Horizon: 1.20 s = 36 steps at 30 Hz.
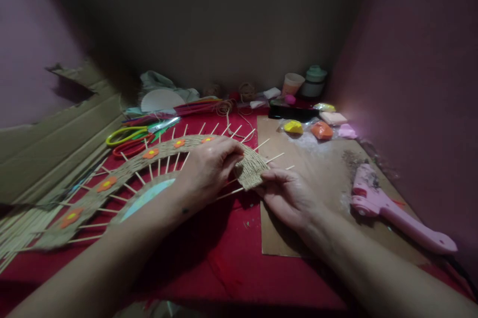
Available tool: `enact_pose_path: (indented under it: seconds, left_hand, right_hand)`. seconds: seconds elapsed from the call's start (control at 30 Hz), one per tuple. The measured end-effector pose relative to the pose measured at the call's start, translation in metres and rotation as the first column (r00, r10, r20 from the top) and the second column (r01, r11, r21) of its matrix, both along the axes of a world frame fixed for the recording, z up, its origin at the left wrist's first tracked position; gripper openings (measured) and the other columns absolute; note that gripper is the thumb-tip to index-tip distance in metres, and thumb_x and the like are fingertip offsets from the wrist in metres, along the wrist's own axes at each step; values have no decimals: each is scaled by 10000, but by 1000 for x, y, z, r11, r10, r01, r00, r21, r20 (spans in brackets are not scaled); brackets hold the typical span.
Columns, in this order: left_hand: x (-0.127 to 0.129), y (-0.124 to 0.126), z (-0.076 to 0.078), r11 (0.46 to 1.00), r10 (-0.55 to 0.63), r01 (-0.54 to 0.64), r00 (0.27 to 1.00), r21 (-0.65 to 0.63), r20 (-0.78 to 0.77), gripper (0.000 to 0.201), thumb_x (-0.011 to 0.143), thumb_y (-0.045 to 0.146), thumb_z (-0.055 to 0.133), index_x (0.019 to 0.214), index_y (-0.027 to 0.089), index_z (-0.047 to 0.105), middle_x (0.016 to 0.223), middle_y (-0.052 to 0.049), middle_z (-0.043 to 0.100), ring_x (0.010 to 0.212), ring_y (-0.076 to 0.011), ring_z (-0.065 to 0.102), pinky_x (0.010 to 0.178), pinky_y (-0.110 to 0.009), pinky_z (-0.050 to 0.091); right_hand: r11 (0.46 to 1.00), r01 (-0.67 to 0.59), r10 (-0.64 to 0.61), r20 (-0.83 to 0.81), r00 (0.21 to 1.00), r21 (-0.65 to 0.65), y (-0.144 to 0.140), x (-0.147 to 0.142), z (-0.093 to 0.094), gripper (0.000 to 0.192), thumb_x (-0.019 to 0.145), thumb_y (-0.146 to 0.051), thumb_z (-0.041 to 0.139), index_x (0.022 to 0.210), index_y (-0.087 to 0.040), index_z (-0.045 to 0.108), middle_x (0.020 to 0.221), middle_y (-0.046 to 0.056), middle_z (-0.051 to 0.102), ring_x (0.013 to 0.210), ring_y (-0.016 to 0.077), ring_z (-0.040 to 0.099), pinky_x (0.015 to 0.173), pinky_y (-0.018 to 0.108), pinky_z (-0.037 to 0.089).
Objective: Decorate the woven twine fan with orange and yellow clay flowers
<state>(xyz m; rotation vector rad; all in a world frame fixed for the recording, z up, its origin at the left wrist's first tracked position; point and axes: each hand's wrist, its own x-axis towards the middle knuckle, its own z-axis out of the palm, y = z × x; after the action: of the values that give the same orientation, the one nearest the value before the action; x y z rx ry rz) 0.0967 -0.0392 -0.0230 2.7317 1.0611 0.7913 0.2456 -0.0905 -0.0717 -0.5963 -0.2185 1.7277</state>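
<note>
The head camera looks forward and down, close over the red worktop [224, 268], facing a wall corner.

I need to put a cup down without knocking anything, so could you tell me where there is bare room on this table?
Bare cardboard sheet lies between the right hand and the pink glue gun. Red cloth is bare in front, between the forearms. It is crowded at the back by the clay lumps and scissors, and left, under the woven piece that the left hand grips.

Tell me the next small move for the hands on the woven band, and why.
Probably pass the twine behind the next stick: the left hand and right hand pinch the woven band at its end, where bare sticks remain.
</note>
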Motion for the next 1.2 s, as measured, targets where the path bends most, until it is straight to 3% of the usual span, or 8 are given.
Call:
enact_pose_path:
  seconds: [0.23,0.4,0.67,0.87,1.2]
  left_hand:
    - [4,2,-14,985,-47,56,997,163,-59,161,888,184,490,825,136,630,802,-47,617,704,-151,538,653,-273,418]
    - [5,4,-22,977,-25,51,992,207,-125,170,898,196,467,848,152,624,853,-64,614,781,-177,548,716,-299,433]
    - [6,-5,-16,973,-14,72,966,219,-257,144,846,149,510,891,138,646,885,-89,596,777,-204,511,683,-320,417]
    - [5,-8,-16,970,-44,102,967,221,-250,157,832,148,549,963,133,635,847,-64,551,737,-186,467,647,-308,389]
    - [6,-18,-16,966,-35,124,933,228,-359,257,900,148,412,1057,88,607,918,-121,542,828,-245,454,731,-392,419]
  right_hand:
    - [999,-22,23,-11,1000,44,0,0,-2,480,595,37,494,1001,-174,641,780,26,660,779,170,602,781,302,483]
    - [998,-26,26,4,1000,63,-1,1,-2,442,591,26,498,954,-184,640,760,18,648,791,172,598,783,310,482]
    - [998,-33,32,22,999,54,1,0,-2,294,572,1,510,782,-174,616,725,21,619,816,178,584,789,314,468]
    - [995,-49,46,41,998,83,1,1,-4,248,559,-16,528,731,-173,615,726,22,612,798,180,570,751,312,452]
    - [996,-55,53,28,998,76,1,2,-3,242,569,4,526,715,-157,631,713,-3,626,654,111,535,648,247,441]
